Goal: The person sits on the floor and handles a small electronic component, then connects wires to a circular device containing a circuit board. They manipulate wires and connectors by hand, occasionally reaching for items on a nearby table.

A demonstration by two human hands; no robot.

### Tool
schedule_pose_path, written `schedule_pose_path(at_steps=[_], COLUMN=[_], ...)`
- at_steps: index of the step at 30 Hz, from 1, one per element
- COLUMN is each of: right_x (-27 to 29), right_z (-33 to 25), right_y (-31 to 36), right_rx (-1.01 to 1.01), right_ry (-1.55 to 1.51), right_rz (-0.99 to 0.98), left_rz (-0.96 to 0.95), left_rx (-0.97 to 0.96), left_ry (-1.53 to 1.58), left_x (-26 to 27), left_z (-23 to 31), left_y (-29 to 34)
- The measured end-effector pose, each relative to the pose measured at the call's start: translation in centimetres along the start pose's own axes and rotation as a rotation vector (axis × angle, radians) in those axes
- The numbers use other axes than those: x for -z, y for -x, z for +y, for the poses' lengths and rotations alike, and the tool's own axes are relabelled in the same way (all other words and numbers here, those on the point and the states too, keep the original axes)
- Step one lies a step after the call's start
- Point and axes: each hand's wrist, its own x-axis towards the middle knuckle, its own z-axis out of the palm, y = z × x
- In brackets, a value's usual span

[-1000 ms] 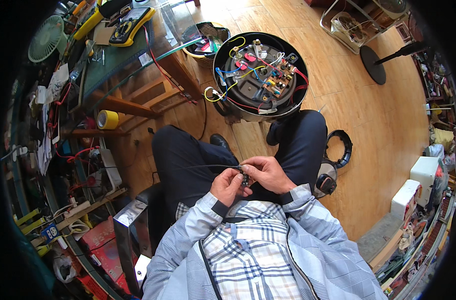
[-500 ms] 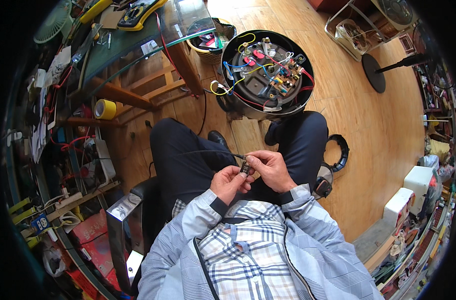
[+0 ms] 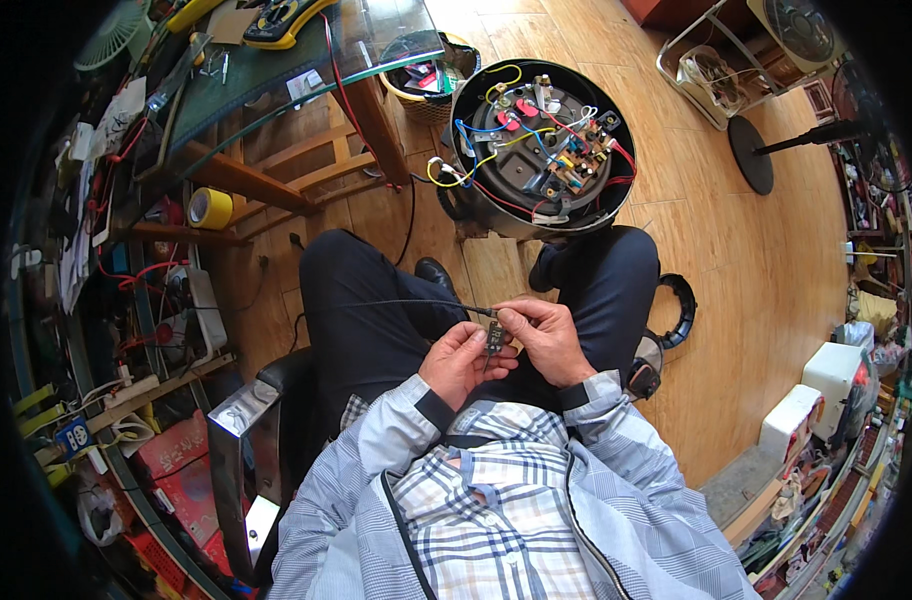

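Note:
Above my lap, my left hand [image 3: 457,362] pinches a small black block-shaped component [image 3: 494,338] with light markings and a thin lead sticking out below. My right hand [image 3: 546,340] is closed beside it, thumb and forefinger around the end of a black cord [image 3: 406,302]. The cord crosses my lap from the left; its very tip is hidden in the fingers. Both hands almost touch at the component. In front of my knees stands an upturned round cooker [image 3: 463,207], its underside open, showing a circuit board [image 3: 580,165] and coloured wires.
At the left a glass-topped table [image 3: 246,110] carries a yellow-and-black multimeter [image 3: 284,22] and a roll of yellow tape [image 3: 210,209] sits below. A waste basket [image 3: 431,105] stands behind the cooker. A black ring [image 3: 682,310] lies right of my knee, and cluttered shelving lines the right side.
The component is tilted differently between my fingers, and its lead now shows below it. My right hand keeps hold of the cord. The whole view has shifted slightly.

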Motion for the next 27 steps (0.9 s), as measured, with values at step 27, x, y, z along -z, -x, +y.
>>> schedule_pose_path(at_steps=[27], right_x=[-0.5], right_z=[-1.5], right_y=[0.5], right_rx=[-0.056], right_ry=[-0.163], right_rz=[-0.083], left_rz=[-0.233], left_rx=[0.037], left_ry=[0.305], left_x=[-0.3], left_z=[-0.6], left_y=[-0.6])
